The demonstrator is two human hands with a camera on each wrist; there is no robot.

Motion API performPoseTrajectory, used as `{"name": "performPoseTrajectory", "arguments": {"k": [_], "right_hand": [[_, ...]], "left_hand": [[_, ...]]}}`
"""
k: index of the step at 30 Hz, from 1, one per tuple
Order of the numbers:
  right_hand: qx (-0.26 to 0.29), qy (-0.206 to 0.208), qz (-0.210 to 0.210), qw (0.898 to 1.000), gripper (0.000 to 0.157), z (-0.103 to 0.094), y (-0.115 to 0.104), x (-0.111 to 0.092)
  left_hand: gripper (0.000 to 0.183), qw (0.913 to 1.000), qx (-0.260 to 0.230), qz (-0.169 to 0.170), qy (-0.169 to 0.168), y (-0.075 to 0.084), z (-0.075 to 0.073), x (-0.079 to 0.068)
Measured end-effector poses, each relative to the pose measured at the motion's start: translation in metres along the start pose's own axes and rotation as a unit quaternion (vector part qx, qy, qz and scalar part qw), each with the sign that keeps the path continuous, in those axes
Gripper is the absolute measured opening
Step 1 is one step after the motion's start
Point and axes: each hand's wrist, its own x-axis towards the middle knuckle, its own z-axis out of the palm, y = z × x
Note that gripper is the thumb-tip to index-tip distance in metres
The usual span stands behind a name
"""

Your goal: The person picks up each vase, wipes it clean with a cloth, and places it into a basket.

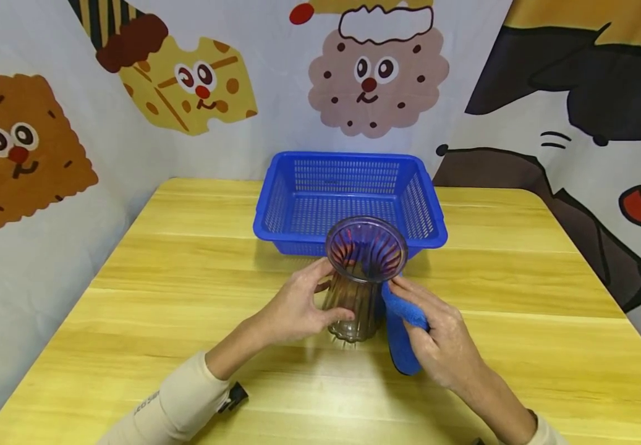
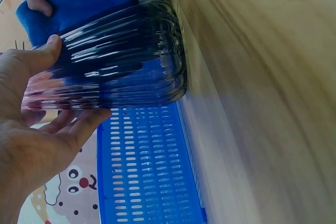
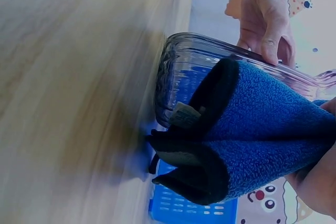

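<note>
A ribbed glass vase [image 1: 356,309] with a flared, purple-tinted rim stands near the middle of the table, its mouth tipped slightly toward the head camera. My left hand [image 1: 298,303] grips its side, thumb in front and fingers behind, as the left wrist view also shows around the glass [image 2: 121,61]. In my right hand [image 1: 442,337] a blue cloth [image 1: 403,334] is pinched close under the rim, on the vase's right side. The cloth hangs down in folds, and its dark edging and a small white tag [image 3: 184,115] show in the right wrist view.
Right behind the vase sits a blue plastic basket [image 1: 275,238] with slotted walls. The wooden table [image 1: 186,278] has a light yellow grain. A cartoon-printed cloth backdrop [image 1: 275,80] closes off the back and sides.
</note>
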Motion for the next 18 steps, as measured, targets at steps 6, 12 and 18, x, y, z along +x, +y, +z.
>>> {"name": "performPoseTrajectory", "arguments": {"k": [6,12,18], "right_hand": [[-0.001,-0.003,0.009,1.0,0.047,-0.0002,0.0017,-0.0009],[-0.001,-0.014,0.02,1.0,0.05,-0.0006,0.0029,-0.0014],[0.001,-0.013,0.023,1.0,0.049,0.001,0.0049,-0.002]], "left_hand": [[0.082,0.9998,0.021,0.002,0.002,-0.0001,-0.0001,0.0005],[0.084,0.9988,0.048,0.008,0.007,-0.0008,-0.0006,0.0],[0.084,0.9984,0.055,0.006,0.014,-0.0024,-0.0004,-0.0007]]}}
